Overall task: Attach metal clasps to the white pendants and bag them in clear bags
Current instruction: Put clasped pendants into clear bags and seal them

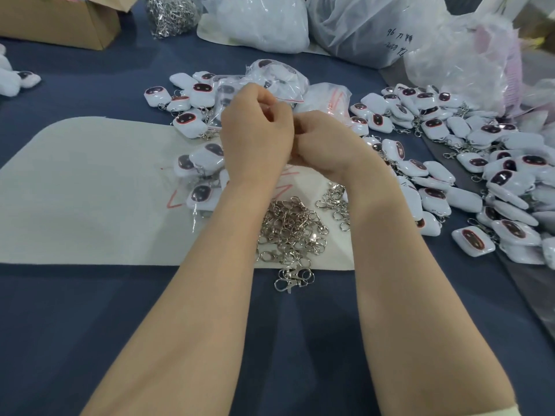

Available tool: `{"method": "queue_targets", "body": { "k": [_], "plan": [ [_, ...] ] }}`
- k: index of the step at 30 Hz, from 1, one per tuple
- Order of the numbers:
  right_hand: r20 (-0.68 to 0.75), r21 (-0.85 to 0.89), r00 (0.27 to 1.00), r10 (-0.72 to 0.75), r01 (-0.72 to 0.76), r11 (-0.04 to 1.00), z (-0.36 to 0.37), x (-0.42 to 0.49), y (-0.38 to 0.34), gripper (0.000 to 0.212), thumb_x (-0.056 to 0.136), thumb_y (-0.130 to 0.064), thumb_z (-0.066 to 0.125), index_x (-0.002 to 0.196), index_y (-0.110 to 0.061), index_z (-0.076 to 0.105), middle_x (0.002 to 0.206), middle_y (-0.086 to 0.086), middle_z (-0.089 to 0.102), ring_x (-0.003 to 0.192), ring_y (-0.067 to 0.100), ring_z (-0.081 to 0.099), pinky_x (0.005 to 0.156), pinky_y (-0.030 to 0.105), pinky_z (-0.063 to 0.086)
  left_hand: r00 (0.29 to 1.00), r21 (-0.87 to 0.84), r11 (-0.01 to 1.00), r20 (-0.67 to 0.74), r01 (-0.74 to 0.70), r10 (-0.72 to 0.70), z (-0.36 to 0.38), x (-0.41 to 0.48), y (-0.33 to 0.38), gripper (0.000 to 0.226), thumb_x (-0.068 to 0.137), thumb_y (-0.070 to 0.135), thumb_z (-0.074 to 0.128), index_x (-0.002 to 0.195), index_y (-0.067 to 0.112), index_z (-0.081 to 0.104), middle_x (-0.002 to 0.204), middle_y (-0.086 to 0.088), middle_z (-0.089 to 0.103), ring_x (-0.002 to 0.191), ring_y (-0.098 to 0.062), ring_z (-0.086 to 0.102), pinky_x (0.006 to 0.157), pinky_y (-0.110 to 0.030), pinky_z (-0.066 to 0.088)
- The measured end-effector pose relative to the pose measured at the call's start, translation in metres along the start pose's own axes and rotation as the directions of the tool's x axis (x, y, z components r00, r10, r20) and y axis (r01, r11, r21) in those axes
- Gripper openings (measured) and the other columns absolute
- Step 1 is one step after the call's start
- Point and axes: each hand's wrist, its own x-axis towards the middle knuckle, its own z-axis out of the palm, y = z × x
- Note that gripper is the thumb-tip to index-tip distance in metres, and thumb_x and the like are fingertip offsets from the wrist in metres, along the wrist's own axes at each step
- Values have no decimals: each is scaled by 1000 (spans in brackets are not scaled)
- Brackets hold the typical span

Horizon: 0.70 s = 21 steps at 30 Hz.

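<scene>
Head view: the left hand (256, 127) and right hand (326, 145) meet knuckle to knuckle just beyond the heap of metal clasps (288, 232), which lies on the cream mat (90, 190); each grip is curled tight, but what it pinches is hidden, so I cannot tell; loose white pendants (480, 175) sprawl to the right of the clasps across the blue counter (90, 310); pendants in clear bags (198, 175) lie beyond the clasps and to their left.

Open room lies on the left half of the cream mat (75, 190) and the blue cloth (90, 325) along the near edge. Pendants (495, 187) crowd the right, loose clasps (288, 232) sit in the middle, and plastic sacks (360, 28) and a box (60, 22) wall the far side.
</scene>
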Motion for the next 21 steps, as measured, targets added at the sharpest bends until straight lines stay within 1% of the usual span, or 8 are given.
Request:
{"method": "queue_targets", "body": {
  "k": [2, 3, 5, 6, 9, 13, 17, 21],
  "plan": [
    [0, -305, 1000, 19, -18, 952, 0, -1, -4, 28, 85, 6, 50, 74, -17, 63, 70, 1, 63, 66, 9, 57, 60, 3, 43, 1000, 8, 1000, 1, -13, 13, 2, -2, -1, 7, 84, 16, 55, 86, 16, 62, 71, 13, 55, 75, -10, 55, 68, -19, 41],
    [15, -321, 1000, 27, -21, 947, -1, -2, -5, 28, 85, 6, 50, 75, -16, 63, 74, 3, 66, 71, 12, 60, 68, 5, 47, 1000, 8, 1000, -3, -19, 19, 2, -2, -1, 7, 84, 16, 55, 86, 16, 62, 71, 13, 55, 74, -10, 54, 67, -18, 40],
    [69, -109, 996, 55, -47, 993, 0, -5, -5, 31, 87, 11, 46, 88, -14, 65, 90, 14, 68, 86, 23, 64, 90, 28, 53, 1000, -18, 1000, -11, -22, 22, 2, -1, -2, 6, 83, 16, 55, 84, 18, 60, 68, 14, 53, 71, -9, 53, 64, -16, 39],
    [50, 40, 996, 69, -71, 997, 1, -6, -6, 32, 87, 12, 45, 93, -12, 65, 89, 16, 66, 84, 23, 62, 87, 34, 52, 1000, -29, 999, -10, -21, 20, 2, 0, -2, 5, 83, 15, 55, 83, 18, 59, 68, 15, 52, 71, -9, 53, 65, -17, 40],
    [-274, 141, 954, 124, -88, 986, -8, -1, -1, 22, 87, 6, 47, 88, -10, 63, 76, 10, 66, 69, 19, 61, 79, 35, 55, 997, -4, 1000, 70, -11, 12, 7, -2, -7, 7, 85, 16, 56, 89, 16, 61, 71, 13, 55, 76, -13, 56, 73, -24, 45],
    [-641, -302, 753, 145, -422, 855, -31, 2, 22, 31, 91, -11, 46, 116, -8, 64, 119, 13, 64, 114, 31, 57, 92, 32, 44, 931, 267, 963, 362, -48, -54, 19, -13, -21, 15, 90, 23, 52, 100, 16, 59, 89, 2, 62, 86, -20, 58, 70, -29, 42],
    [-590, -336, 717, 371, -636, 695, -33, -2, 39, 38, 87, -13, 47, 123, -10, 57, 133, 16, 53, 125, 37, 47, 103, 39, 41, 915, 426, 892, 401, -151, -36, 25, -17, -27, 23, 92, 27, 48, 107, 12, 57, 104, -6, 64, 88, -22, 52, 69, -30, 34],
    [-572, -404, 772, 277, -560, 723, -24, -3, 40, 42, 90, -12, 47, 132, -13, 50, 138, 13, 48, 128, 35, 43, 105, 41, 39, 924, 475, 868, 378, -148, -49, 25, -17, -25, 28, 91, 27, 48, 109, 8, 59, 108, -13, 62, 100, -32, 57, 72, -31, 36]
  ]
}}
